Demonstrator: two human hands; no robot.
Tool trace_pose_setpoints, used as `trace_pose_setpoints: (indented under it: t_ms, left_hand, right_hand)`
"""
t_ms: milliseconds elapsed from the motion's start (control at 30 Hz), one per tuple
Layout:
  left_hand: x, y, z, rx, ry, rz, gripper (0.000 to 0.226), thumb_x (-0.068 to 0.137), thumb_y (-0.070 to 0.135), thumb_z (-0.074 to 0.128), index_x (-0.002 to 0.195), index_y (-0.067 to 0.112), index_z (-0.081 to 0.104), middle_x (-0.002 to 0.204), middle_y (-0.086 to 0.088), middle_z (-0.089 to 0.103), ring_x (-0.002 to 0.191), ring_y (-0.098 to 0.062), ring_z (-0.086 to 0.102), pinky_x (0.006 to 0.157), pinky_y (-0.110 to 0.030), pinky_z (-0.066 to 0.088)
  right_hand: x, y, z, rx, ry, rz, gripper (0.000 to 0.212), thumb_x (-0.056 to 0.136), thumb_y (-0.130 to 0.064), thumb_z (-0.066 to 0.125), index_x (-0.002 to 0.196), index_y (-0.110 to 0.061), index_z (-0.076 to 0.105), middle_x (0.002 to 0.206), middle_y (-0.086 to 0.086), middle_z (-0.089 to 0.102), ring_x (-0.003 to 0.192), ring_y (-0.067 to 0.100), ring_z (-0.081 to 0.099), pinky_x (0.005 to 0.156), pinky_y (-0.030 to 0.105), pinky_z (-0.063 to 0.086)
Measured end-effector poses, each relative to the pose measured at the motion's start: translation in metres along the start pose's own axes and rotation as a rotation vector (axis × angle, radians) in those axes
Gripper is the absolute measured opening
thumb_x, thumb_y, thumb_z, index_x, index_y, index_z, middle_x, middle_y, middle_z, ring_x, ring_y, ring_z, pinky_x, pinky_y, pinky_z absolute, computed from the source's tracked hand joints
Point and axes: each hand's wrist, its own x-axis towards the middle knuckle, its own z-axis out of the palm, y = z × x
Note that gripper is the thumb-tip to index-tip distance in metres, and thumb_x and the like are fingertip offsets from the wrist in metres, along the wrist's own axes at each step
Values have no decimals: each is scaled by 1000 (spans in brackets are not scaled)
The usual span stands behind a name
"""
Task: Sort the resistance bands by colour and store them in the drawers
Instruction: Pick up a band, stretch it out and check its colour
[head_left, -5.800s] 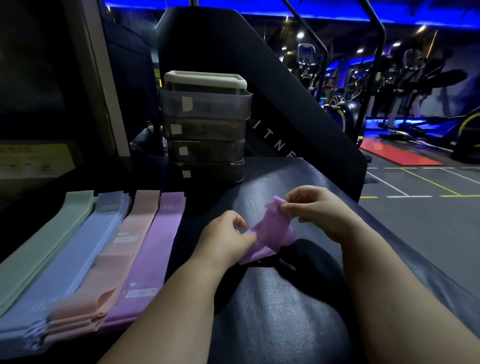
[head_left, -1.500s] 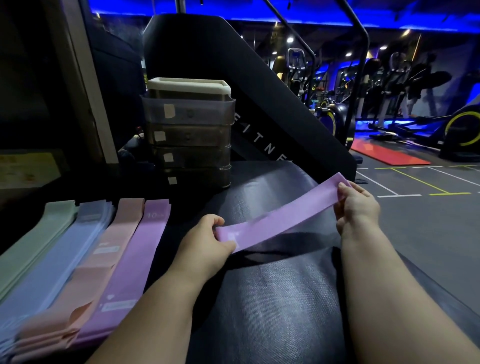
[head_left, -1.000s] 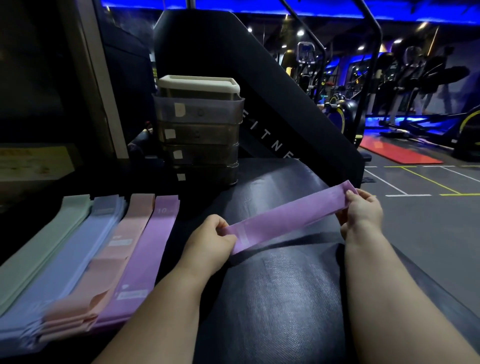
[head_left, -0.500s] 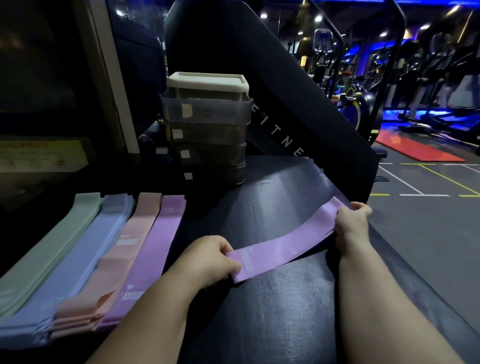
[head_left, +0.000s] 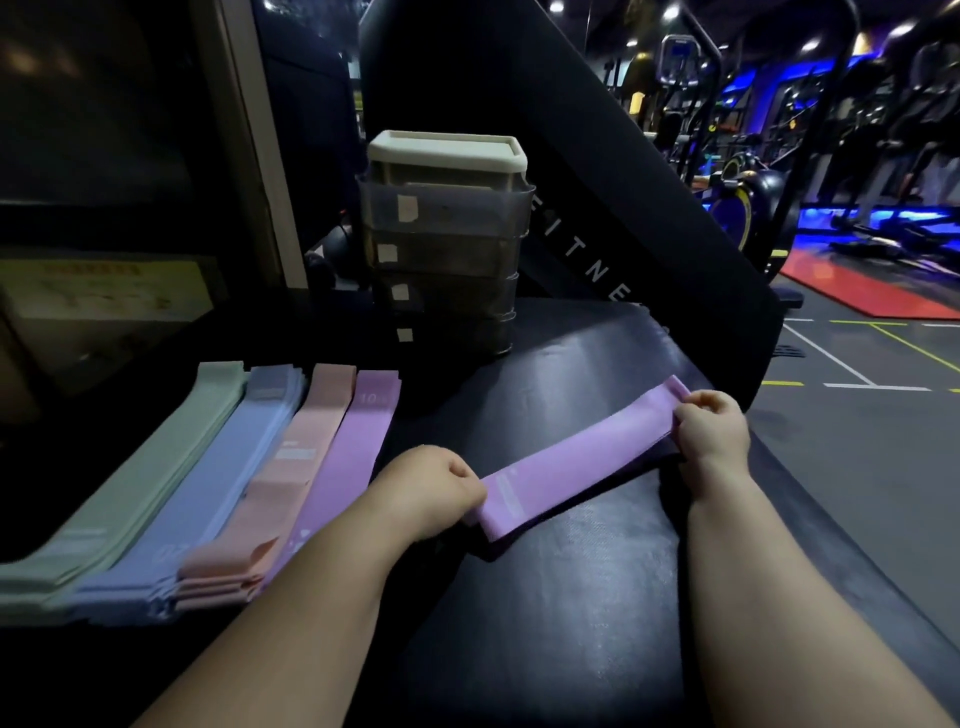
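Observation:
A purple resistance band (head_left: 576, 462) is stretched flat between my hands, low over the black padded bench (head_left: 571, 623). My left hand (head_left: 431, 488) pinches its near end and my right hand (head_left: 714, 428) pinches its far end. To the left, sorted bands lie side by side: a green pile (head_left: 156, 467), a blue pile (head_left: 223, 478), a pink pile (head_left: 285, 467) and a purple band (head_left: 353, 452). A stack of clear drawers (head_left: 447, 249) with a cream lid stands at the back of the bench, all shut.
A slanted black machine panel (head_left: 597, 171) rises behind the drawers. The bench's right edge drops to the gym floor (head_left: 857, 441). Exercise machines stand far right under blue light. A yellow sign (head_left: 104, 286) sits at the left.
The crumpled purple band was pulled out straight between both hands, then lowered from mid-air down close to the bench surface.

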Motion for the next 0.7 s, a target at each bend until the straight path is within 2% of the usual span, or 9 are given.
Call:
trace_pose_setpoints:
  t_ms: [67,133,200,267,333,433,500,633,700]
  left_hand:
    - [-7,-2,-9,7,7,13,15,80,19,60,79,16,75,85,-2,74,66,-13,58,60,-19,45]
    - [-13,-5,-18,2,15,38,10,80,21,66,75,21,74,82,1,74,69,-13,61,62,-19,46]
    - [-19,-11,-26,-5,18,69,6,78,25,73,73,26,72,80,8,72,75,-9,64,63,-19,48]
    - [-26,-18,-33,-6,31,97,6,76,28,77,74,27,71,79,11,71,76,-6,64,63,-20,49]
    - [-32,-27,-40,-11,57,111,8,74,29,78,74,27,70,76,11,70,75,-6,65,67,-23,52]
    - [-43,-43,-50,-61,119,126,13,74,27,79,73,25,66,63,12,67,60,-2,60,63,-19,48]
    - [-50,-57,-59,-96,160,119,14,76,26,77,72,25,64,61,9,68,57,-3,61,59,-19,44]
    - [-58,-84,-75,-160,224,89,14,78,25,74,67,25,65,67,6,71,67,-16,68,55,-25,46]
    - [-60,-95,-81,-190,246,71,16,77,23,74,64,26,66,57,8,66,57,-15,61,58,-34,53]
  right_hand:
    - [-5,-2,1,47,-20,-19,24,79,2,53,75,-20,64,78,6,62,76,22,57,64,26,50]
    - [-13,-8,3,114,-25,-66,26,80,4,52,95,-12,66,76,3,60,74,21,57,56,20,51]
    - [-20,-14,8,152,-17,-82,37,81,2,54,116,-10,58,86,1,58,80,19,58,65,25,54]
    - [-25,-20,15,129,-36,-53,42,82,-2,55,122,-11,50,87,-3,54,84,20,59,76,34,55]
    - [-29,-28,25,107,-88,-34,39,77,-5,58,114,-10,52,88,1,57,83,21,62,76,37,57]
    - [-37,-42,48,107,-206,-39,44,65,-11,60,108,0,62,90,13,65,77,23,66,59,28,56]
    - [-45,-54,68,103,-274,-52,42,63,-12,58,102,-2,67,87,15,67,73,23,66,56,25,52]
    - [-66,-75,113,105,-354,-74,20,77,0,57,86,-11,71,81,11,68,66,20,66,60,27,53]
    - [-75,-81,137,112,-370,-72,18,80,2,59,89,-8,70,78,10,67,63,19,64,60,28,55]
